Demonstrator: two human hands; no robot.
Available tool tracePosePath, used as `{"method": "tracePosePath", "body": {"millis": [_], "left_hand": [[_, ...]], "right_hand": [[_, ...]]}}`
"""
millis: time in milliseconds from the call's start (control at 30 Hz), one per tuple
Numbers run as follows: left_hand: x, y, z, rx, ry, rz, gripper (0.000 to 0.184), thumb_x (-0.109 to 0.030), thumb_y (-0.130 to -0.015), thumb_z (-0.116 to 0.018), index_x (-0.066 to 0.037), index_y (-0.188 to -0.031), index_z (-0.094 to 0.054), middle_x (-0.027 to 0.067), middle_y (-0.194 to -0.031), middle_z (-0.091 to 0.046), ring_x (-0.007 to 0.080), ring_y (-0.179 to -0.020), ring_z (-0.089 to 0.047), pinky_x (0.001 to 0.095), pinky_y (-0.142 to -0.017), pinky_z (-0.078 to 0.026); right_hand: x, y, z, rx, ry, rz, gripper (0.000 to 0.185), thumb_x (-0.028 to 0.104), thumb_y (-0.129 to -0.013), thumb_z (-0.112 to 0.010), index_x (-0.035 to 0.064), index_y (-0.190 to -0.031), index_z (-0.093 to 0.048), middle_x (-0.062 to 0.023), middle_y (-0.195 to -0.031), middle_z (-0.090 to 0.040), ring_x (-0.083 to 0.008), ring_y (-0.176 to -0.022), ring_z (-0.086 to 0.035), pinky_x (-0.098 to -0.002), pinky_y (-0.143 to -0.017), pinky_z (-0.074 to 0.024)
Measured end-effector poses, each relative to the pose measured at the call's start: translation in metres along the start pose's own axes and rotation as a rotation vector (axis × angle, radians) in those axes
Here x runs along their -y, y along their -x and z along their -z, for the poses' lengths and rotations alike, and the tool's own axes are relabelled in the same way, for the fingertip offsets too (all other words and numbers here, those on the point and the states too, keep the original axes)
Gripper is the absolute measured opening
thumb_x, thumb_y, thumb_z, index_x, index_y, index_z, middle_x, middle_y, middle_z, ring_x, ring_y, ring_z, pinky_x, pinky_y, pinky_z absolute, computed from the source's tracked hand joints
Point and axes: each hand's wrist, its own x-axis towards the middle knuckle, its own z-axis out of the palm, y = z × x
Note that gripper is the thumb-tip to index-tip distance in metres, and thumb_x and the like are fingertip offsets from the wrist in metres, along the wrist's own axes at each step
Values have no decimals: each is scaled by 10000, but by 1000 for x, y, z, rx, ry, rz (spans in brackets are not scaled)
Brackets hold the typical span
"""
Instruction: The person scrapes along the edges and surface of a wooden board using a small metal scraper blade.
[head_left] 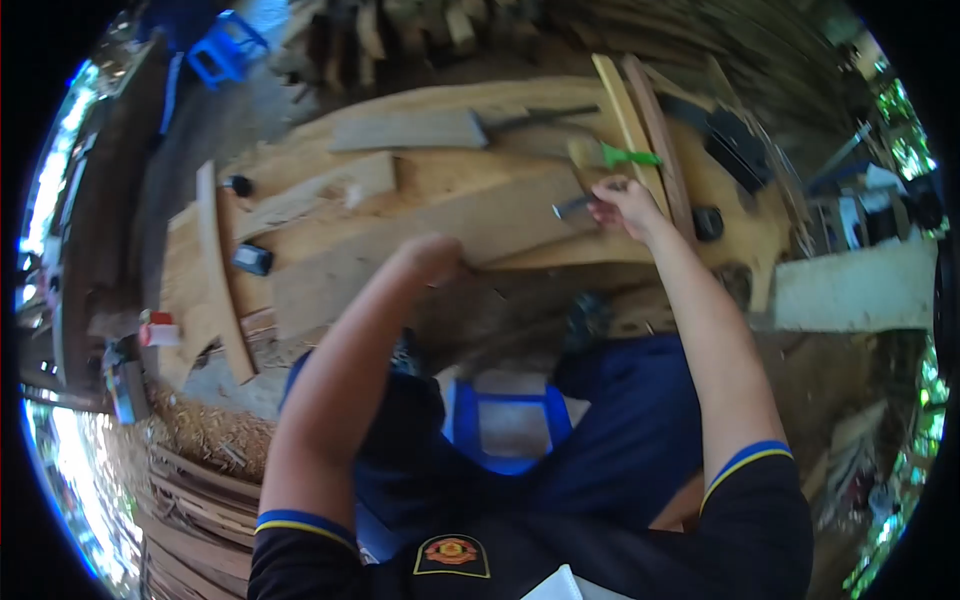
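A long flat wooden board (500, 222) lies slanted across the slab in front of me. My left hand (435, 257) is at the near edge of this board, bent at the wrist and blurred; its fingers are hidden. Over the board's right end, my right hand (622, 203) is closed around a short dark tool (572, 207) with a shiny metal end pointing left. The tool's exact kind does not show. Just beyond that hand lies a brush (630, 157) with a green handle and pale bristles.
The large wooden slab (440, 100) carries more boards, two long strips (655, 130) at right, a dark box (737, 150) and a black tape measure-like object (252, 259). A blue stool (505, 460) stands between my legs. Wood shavings (215, 440) cover the floor at left.
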Motion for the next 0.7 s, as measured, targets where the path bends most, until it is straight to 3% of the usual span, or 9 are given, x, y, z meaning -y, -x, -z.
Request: {"method": "tracePosePath", "body": {"millis": [167, 267, 467, 567, 700], "left_hand": [[-5, 17, 7, -95, 15, -18, 386, -391, -908, -677, -21, -982, -759, 223, -1012, -724, 417, -1005, -676, 486, -873, -530], [-15, 27, 23, -24, 19, 29, 399, -357, -900, -670, 7, -1044, -744, 204, -1133, -715, 384, -1088, -667, 451, -934, -543], [-11, 23, 15, -84, 24, 1, 371, -359, -900, -679, 1, -958, -748, 225, -1005, -721, 412, -997, -677, 484, -869, -534], [-12, 24, 15, -88, 32, -3, 375, -356, -899, -680, 9, -946, -747, 228, -997, -721, 409, -990, -679, 487, -862, -535], [-13, 27, 16, -88, 48, -2, 369, -349, -899, -683, 13, -940, -748, 231, -996, -720, 411, -993, -677, 486, -861, -536]], "right_hand": [[0, -5, 11, -132, -49, -58, 184, 105, -906, -756, 77, -1021, -614, -68, -904, -700, -178, -766, -708, -306, -645, -592], [3, -1, 7, -158, -4, -52, 183, 134, -917, -753, 95, -1025, -610, -42, -917, -703, -156, -789, -701, -290, -656, -588], [-7, -11, 20, -132, -57, -129, 205, 129, -888, -779, 75, -1033, -645, -57, -916, -701, -167, -748, -698, -291, -604, -579], [-17, -5, -20, -77, -37, -110, 255, 140, -874, -794, 72, -1055, -628, -52, -912, -700, -156, -726, -689, -285, -570, -565], [-2, -5, -16, -156, 78, -57, 220, 159, -883, -795, 92, -1029, -644, -26, -887, -700, -121, -705, -665, -263, -571, -533]]}}
